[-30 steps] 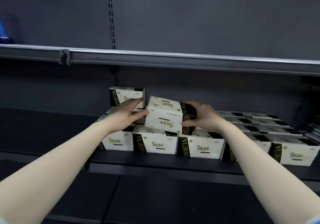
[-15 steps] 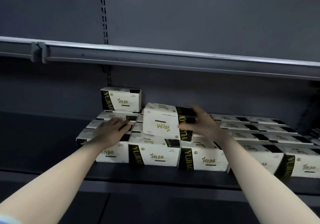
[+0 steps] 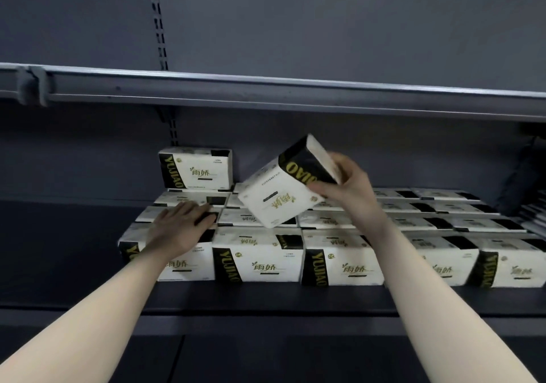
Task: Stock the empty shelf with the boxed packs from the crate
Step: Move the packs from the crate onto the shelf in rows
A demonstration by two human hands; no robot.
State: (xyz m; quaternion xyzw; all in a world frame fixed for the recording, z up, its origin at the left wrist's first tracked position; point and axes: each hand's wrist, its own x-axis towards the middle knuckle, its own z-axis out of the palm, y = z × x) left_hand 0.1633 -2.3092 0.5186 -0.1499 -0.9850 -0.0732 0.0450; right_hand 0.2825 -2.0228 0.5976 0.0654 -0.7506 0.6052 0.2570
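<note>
Packs [image 3: 339, 260] are sitting in rows on the shelf [image 3: 266, 298], filling it from about the middle toward the right end, front row lined up near the front edge. One extra pack [image 3: 196, 169] is standing on top of the back-left stack, so a second layer is getting going there. The right hand [image 3: 347, 189] is holding a tilted pack [image 3: 285, 186] up in the air above the middle rows, thumb and fingers pinching its black end, not touching anything below. The left hand [image 3: 180, 229] is lying flat, fingers spread out, on top of the leftmost packs near the front. Upper shelf rail [image 3: 266, 91] is running across above all of it.
</note>
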